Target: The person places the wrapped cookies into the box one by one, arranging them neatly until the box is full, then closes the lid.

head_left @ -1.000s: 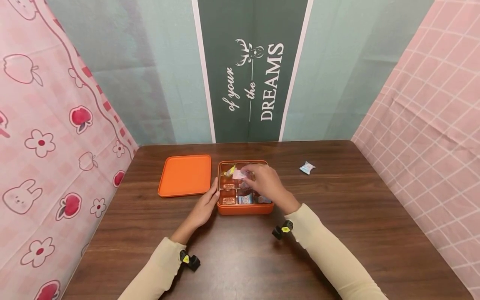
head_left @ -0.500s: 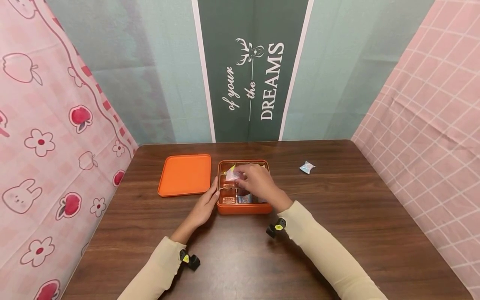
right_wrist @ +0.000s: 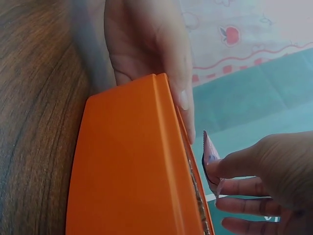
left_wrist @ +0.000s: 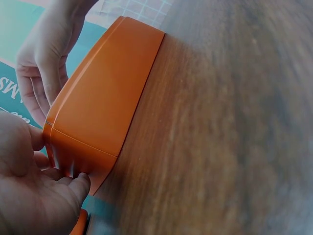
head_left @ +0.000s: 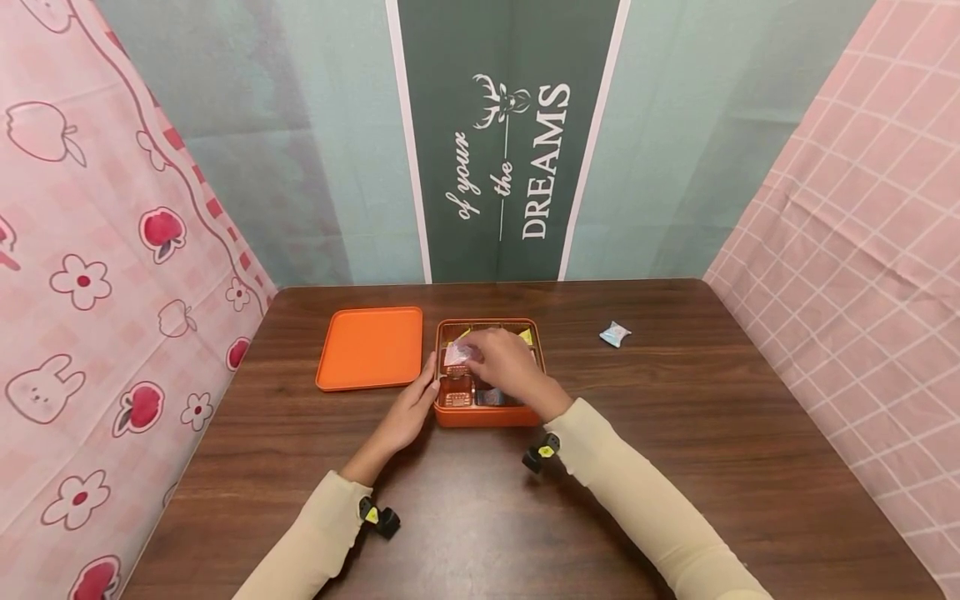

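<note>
An orange box (head_left: 491,418) with a clear divided insert stands on the table. My left hand (head_left: 408,412) rests against the box's left side, and in the right wrist view its thumb lies along the rim. Above a left-hand compartment, my right hand (head_left: 506,367) pinches a small pink wrapped candy (right_wrist: 210,159) between thumb and fingers. Blue-wrapped pieces (head_left: 491,397) lie in the front middle compartment, and a yellow wrapper (head_left: 527,337) shows at the back right. The front left compartment (head_left: 456,392) holds nothing visible. My right hand hides the box's middle.
A flat orange lid (head_left: 371,348) lies on the table left of the box. One pale blue wrapped candy (head_left: 615,334) lies to the right, toward the back. Patterned cloths (head_left: 315,167) hang behind and at both sides of the wooden table (head_left: 480,517).
My right hand has moved left and slightly down over the box, carrying the pink candy from the middle to the left column. My left hand stays in place.
</note>
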A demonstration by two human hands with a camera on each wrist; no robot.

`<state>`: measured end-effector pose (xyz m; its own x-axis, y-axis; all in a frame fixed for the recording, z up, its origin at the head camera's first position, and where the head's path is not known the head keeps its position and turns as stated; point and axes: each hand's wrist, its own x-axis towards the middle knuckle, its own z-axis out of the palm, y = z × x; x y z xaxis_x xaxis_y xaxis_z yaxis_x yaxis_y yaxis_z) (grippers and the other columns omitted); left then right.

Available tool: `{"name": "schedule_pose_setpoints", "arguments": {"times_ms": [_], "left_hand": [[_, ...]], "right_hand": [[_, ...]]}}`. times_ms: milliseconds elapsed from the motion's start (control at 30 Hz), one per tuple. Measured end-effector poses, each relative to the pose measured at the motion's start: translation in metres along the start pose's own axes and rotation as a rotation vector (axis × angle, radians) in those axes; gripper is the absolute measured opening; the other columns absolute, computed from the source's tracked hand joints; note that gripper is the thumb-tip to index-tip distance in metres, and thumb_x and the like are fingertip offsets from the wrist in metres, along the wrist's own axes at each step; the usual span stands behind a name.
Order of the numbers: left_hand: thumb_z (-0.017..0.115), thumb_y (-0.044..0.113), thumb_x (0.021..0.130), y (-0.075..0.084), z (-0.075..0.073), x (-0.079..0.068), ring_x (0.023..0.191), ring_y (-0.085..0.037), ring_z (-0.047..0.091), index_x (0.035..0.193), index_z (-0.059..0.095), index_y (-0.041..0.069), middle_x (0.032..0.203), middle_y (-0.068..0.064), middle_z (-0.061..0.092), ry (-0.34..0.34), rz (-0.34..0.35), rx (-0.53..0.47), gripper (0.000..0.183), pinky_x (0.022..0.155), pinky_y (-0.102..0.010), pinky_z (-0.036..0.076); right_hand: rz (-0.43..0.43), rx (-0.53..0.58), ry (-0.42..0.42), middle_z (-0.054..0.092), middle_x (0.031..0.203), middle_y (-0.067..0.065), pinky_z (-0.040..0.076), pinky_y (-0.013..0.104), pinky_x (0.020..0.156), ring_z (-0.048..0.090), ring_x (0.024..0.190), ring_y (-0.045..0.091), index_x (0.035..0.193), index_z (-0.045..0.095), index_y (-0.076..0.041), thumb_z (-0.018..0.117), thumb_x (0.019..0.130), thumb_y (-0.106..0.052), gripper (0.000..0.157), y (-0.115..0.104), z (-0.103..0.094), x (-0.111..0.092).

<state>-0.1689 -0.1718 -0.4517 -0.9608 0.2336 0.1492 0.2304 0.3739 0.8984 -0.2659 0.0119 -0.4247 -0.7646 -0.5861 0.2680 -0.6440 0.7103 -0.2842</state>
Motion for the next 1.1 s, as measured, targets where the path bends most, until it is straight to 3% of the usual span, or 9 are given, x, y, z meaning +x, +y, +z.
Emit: {"name": "schedule_pose_setpoints", "arguments": {"times_ms": [333,600,1100], "left_hand": [[0.035,0.008,0.103,-0.0034,-0.0008,0.0012,0.141,-0.035,0.012,0.147,0.013,-0.006,0.153,-0.012,0.010,-0.003,0.010,-0.022,0.051,0.113,-0.044,0.012],[0.035,0.009,0.103,-0.0042,0.0002,0.0013,0.141,-0.034,0.012,0.147,0.013,-0.005,0.154,-0.011,0.010,-0.006,0.000,-0.024,0.051,0.113,-0.045,0.012],[0.036,0.010,0.103,0.0019,-0.0005,-0.0015,0.140,-0.035,0.014,0.148,0.014,-0.001,0.153,-0.013,0.011,0.001,0.000,0.007,0.051,0.113,-0.045,0.013]], "right_hand": [[-0.032,-0.006,-0.011,0.071,0.090,-0.003,0.052,0.029,0.064,0.060,0.073,0.009,0.106,0.072,-0.017,0.077,0.078,-0.023,0.029,-0.0024,0.0052,0.0034],[-0.004,-0.042,-0.068,0.071,0.097,-0.003,0.054,0.031,0.071,0.063,0.082,0.013,0.106,0.073,-0.019,0.078,0.078,-0.025,0.030,-0.0029,0.0083,0.0070],[-0.032,-0.097,-0.093,0.071,0.098,-0.003,0.053,0.033,0.076,0.062,0.088,0.015,0.105,0.074,-0.019,0.076,0.079,-0.022,0.026,-0.0090,0.0074,0.0103]]}}
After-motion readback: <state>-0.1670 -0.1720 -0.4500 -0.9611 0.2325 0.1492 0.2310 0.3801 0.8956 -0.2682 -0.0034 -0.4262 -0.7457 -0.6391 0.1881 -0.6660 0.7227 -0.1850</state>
